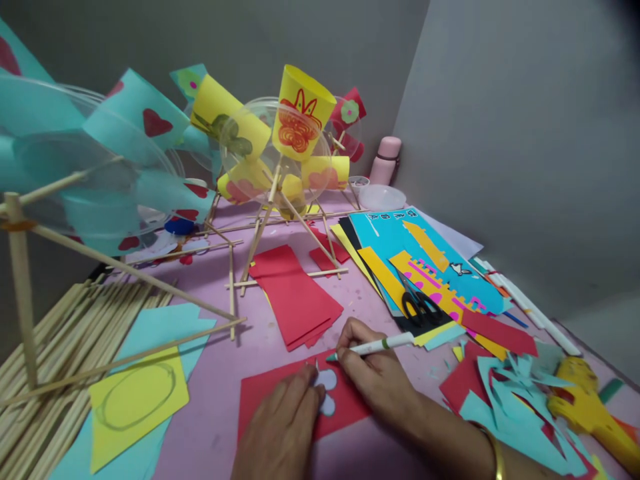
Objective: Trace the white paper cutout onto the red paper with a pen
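My right hand (373, 373) is closed around a white marker (385, 345) with a green band. Its green tip touches or hovers just over a red sheet of paper (265, 393), near the top of a pale lavender cutout (327, 393) with rounded lobes. My left hand (285, 420) lies flat on the same sheet, fingertips at the cutout's left side and covering part of it. A short dark mark shows above the cutout. Just beyond lies a stack of red paper strips (297, 293).
Stick-framed wheels with a yellow cup (303, 113) and blue cups (135, 110) stand behind and left. Wooden sticks (30, 373) and a yellow sheet (140, 403) lie left. Scissors (420, 307), paper scraps (520, 413), a yellow glue gun (585, 400) and a pink bottle (386, 160) are right.
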A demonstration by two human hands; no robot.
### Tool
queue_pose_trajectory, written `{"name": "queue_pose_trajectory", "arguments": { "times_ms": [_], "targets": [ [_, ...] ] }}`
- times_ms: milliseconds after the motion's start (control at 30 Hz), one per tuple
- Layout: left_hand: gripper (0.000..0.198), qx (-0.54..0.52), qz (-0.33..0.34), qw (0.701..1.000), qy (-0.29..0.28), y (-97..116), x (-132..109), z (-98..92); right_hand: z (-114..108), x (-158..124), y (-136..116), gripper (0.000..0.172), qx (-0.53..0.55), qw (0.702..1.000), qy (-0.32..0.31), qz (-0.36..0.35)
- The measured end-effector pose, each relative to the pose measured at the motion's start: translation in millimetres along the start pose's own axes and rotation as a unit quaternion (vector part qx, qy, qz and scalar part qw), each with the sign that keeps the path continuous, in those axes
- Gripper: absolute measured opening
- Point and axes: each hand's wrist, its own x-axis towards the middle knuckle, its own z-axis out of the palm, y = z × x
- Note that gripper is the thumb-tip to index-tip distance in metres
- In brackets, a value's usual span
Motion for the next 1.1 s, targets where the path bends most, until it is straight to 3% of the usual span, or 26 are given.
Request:
{"name": "queue_pose_trajectory", "arguments": {
  "times_ms": [167, 433, 833, 1100],
  "targets": [
    [0.041, -0.013, -0.002, 1.000, 0.013, 0, 8, -4.7, 1, 1, 1, 0.007, -0.007, 1.000, -0.014, -0.008],
    [0.034, -0.040, -0.026, 0.998, -0.028, 2, -2, 6.3, 1, -1, 2, 0.009, -0.063, 0.997, -0.034, -0.037],
    [0.035, -0.047, -0.025, 0.999, -0.008, 1, 3, 0.4, 1, 1, 1, 0.011, -0.071, 0.995, -0.062, -0.039],
    [0.029, -0.071, -0.040, 0.996, -0.041, 4, -4, 3.3, 0, -1, 0, 0.011, -0.084, 0.993, -0.070, -0.045]
  ]
}}
